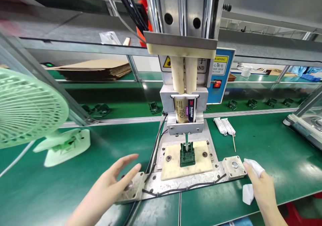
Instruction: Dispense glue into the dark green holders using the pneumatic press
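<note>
My left hand (114, 179) is open with fingers stretched, hovering by the left button (128, 185) on the metal base plate (176, 184) of a glue dispensing press (184, 85). My right hand (261, 185) is closed around a white cloth (253, 177), its fingertips beside the right button (234, 165). A dark green part (187, 155) sits in the cream fixture (186, 160) under the green nozzle (186, 139). A twin adhesive cartridge (185, 110) is clamped above it.
A pale green fan (27, 112) stands at the left. White nozzles (224, 126) and a wooden stick lie right of the press. Several dark green parts (251, 103) ride the conveyor behind. A scale (305, 123) sits far right. Cardboard (98, 68) is stacked at the back.
</note>
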`<state>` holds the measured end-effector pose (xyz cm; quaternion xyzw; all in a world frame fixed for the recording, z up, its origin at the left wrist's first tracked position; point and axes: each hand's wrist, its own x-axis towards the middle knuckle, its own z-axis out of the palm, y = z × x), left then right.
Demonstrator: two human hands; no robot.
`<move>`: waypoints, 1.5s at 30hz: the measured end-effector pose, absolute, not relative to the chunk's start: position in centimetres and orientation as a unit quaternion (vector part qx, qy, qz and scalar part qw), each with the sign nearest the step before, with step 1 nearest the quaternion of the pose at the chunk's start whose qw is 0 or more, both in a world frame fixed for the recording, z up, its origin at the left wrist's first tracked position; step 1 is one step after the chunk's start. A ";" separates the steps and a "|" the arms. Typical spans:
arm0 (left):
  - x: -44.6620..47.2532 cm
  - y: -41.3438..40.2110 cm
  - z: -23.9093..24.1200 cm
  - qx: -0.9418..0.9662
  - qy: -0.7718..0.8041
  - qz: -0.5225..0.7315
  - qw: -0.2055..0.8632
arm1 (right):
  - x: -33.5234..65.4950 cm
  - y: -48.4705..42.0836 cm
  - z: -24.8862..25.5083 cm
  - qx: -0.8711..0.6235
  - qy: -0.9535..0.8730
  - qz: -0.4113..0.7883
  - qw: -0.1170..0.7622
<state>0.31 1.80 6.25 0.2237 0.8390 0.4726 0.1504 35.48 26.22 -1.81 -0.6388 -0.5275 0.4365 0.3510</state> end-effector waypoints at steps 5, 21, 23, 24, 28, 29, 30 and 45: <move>-0.2 -0.6 3.2 0.147 0.802 0.526 0.241 | 32.7 27.2 -0.8 -0.590 -0.534 0.518 0.314; 1.0 0.0 1.2 0.128 0.746 0.616 0.218 | 33.0 27.1 -2.3 -0.638 -0.516 0.458 0.342; 1.1 0.1 1.3 0.126 0.747 0.614 0.223 | 33.1 27.1 -2.4 -0.637 -0.519 0.460 0.338; 1.2 0.1 1.4 0.125 0.746 0.615 0.223 | 33.2 27.2 -2.5 -0.638 -0.519 0.461 0.335; 1.7 0.3 1.6 0.114 0.744 0.625 0.208 | 33.3 27.3 -2.8 -0.641 -0.516 0.458 0.336; 1.8 0.3 1.7 0.112 0.746 0.625 0.202 | 33.3 27.3 -2.8 -0.642 -0.516 0.456 0.337; 1.9 0.4 1.8 0.112 0.748 0.623 0.198 | 33.3 27.3 -2.7 -0.643 -0.515 0.454 0.340; 2.1 0.4 2.0 0.122 0.756 0.614 0.192 | 33.1 27.1 -2.1 -0.639 -0.529 0.444 0.338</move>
